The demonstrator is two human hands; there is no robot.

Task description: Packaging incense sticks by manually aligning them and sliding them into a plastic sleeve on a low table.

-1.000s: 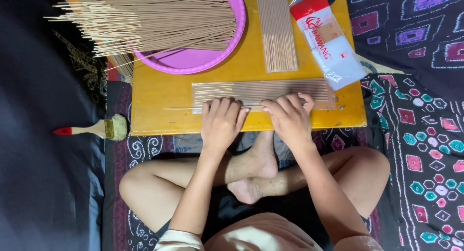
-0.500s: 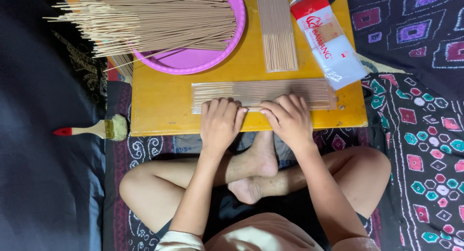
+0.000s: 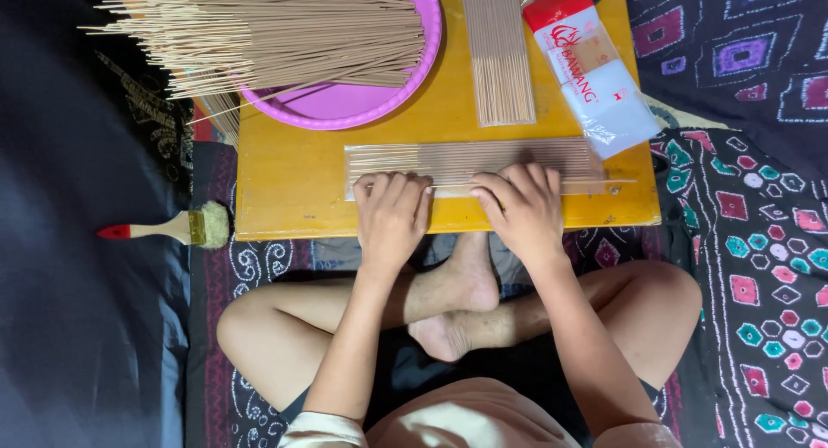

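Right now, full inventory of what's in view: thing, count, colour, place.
low table: one, yellow, centre, in front of the person
basin: one, pink-purple, table's far left
loose sticks: many, tan, piled across the basin, ends overhanging its left rim
stick bundle: one, tan, lying on the table right of the basin
clear sleeve of sticks: one, tan through clear film, near edge, under both hands
packet: one, red and white, table's far right
brush: one, red handle tip, left of the table on dark cloth
patterned cloth: one, multicoloured, right
left hand: on the sleeve
right hand: on the sleeve
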